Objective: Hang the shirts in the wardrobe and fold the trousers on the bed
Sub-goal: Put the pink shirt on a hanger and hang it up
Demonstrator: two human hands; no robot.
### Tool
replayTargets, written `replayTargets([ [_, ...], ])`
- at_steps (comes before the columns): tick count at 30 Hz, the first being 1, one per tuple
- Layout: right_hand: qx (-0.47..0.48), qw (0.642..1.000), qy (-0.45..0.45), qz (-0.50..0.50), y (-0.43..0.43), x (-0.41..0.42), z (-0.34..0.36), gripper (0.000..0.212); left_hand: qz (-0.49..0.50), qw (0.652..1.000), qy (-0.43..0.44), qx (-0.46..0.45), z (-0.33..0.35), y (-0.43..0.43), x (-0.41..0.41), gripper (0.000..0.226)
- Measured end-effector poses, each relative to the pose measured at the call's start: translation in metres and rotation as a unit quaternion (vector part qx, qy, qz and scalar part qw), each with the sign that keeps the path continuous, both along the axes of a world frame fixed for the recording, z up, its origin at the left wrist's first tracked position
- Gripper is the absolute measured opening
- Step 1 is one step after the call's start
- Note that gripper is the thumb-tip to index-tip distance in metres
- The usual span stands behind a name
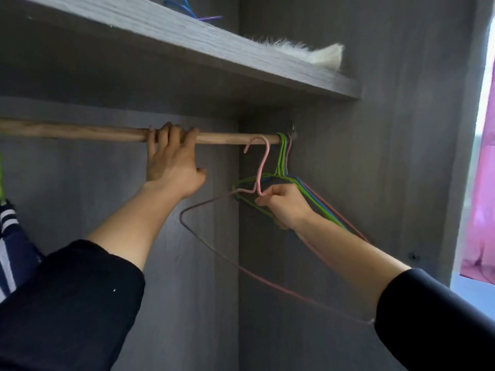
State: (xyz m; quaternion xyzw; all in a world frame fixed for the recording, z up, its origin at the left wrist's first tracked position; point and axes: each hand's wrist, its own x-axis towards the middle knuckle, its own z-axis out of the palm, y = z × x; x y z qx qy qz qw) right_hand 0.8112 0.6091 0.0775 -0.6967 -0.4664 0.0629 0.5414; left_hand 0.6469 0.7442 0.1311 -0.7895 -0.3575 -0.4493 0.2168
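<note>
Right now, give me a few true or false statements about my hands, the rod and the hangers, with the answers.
1. The left hand grips the rod. True.
2. The right hand holds a blue hanger. False: it pinches the pink hanger at its neck.
3. A bunch of other hangers hangs at the rod's right end. True.
4. The shelf above is bare. False: a white furry thing lies on it.
</note>
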Motion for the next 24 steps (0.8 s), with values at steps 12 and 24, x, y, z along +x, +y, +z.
replayTargets([
  [12,-0.085,0.995,0.047,-0.01,-0.147,-0.017,-0.071,0.012,-0.287,0.941,-0.123,-0.131,-0.097,-0.117,0.046,0.062],
  [24,-0.178,0.969,0.109,-0.13,-0.401,0.034,-0.16,0.031,-0.537,0.807,0.016,-0.244,-0.241,-0.343,0.131,0.048],
])
